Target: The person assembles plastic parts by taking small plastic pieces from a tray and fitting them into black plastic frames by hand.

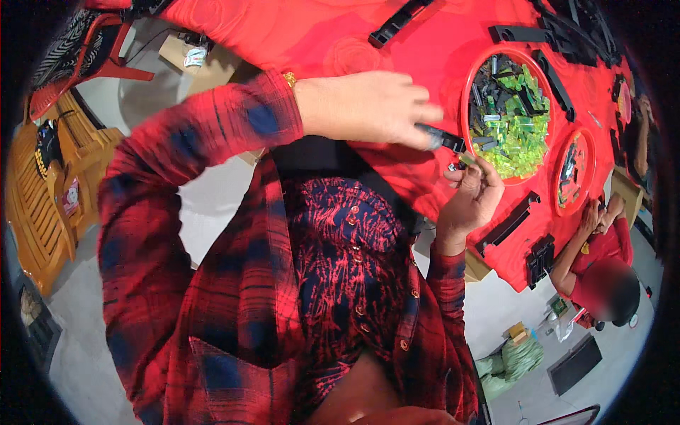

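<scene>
My left hand [365, 106] reaches across from the left, its fingers smeared by motion. Its thumb and fingertips are closed on a short black plastic piece [452, 142] that points toward my other hand. Below it, my right hand [469, 198] pinches a small yellow-green translucent piece [467, 159] between thumb and fingertips. The two pieces nearly meet; whether they touch I cannot tell. Just beyond my right hand stands a round red-rimmed tray [467, 92], heaped with yellow-green clear pieces [520, 145] and black ones.
A smaller red tray [589, 152] with dark pieces sits farther right. Long black plastic parts [508, 223] lie around on the red tablecloth [304, 35]. At the right, a person in red [602, 262] works with both hands at the table's edge. A wooden chair [53, 191] stands at the left.
</scene>
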`<state>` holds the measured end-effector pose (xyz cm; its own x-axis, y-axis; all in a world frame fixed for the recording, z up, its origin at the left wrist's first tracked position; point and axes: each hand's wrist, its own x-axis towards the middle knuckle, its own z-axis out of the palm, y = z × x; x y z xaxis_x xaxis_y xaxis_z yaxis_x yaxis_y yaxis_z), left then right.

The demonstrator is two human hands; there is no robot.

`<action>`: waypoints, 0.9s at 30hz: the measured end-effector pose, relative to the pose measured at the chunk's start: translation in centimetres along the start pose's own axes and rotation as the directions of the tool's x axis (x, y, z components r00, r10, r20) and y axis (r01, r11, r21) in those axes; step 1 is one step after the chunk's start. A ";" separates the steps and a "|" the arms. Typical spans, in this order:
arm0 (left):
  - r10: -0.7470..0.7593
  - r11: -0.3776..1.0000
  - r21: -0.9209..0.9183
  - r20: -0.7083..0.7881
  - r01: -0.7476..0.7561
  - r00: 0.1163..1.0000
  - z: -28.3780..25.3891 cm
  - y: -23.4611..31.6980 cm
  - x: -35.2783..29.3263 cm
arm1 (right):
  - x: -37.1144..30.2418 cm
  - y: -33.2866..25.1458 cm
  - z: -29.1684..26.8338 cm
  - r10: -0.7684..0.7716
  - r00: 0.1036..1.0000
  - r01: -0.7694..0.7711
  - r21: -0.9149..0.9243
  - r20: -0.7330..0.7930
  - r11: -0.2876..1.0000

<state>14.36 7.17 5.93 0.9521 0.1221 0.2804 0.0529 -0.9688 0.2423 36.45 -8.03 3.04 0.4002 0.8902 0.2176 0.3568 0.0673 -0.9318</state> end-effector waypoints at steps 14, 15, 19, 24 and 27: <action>0.186 0.961 0.190 0.097 -0.202 0.978 -1.0 3.8 -0.9 | 1.1 -2.3 -1.3 0.096 0.983 -0.095 0.011 -0.157 0.995; 0.126 0.973 0.185 0.078 -0.138 0.989 -1.5 4.5 -0.7 | 1.4 -2.8 -1.1 0.099 0.979 -0.096 0.029 -0.177 0.995; -0.200 0.957 0.184 -0.141 0.224 0.970 -0.4 5.3 -0.4 | 2.1 -3.8 0.7 0.148 0.983 -0.130 0.156 -0.110 0.979; -0.492 0.850 0.097 -0.201 0.517 0.847 2.8 5.3 -0.8 | 1.8 -2.2 4.1 0.119 0.987 -0.141 0.215 0.109 0.966; -0.610 0.777 -0.002 -0.246 0.629 0.753 3.0 5.6 -1.1 | 2.0 -0.9 5.4 0.119 0.981 -0.140 0.133 0.156 0.981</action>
<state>14.56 0.96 4.16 0.6104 0.7363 0.2920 0.6394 -0.6756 0.3671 32.35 -3.88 2.71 0.3034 0.9511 0.0573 0.1822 0.0011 -0.9833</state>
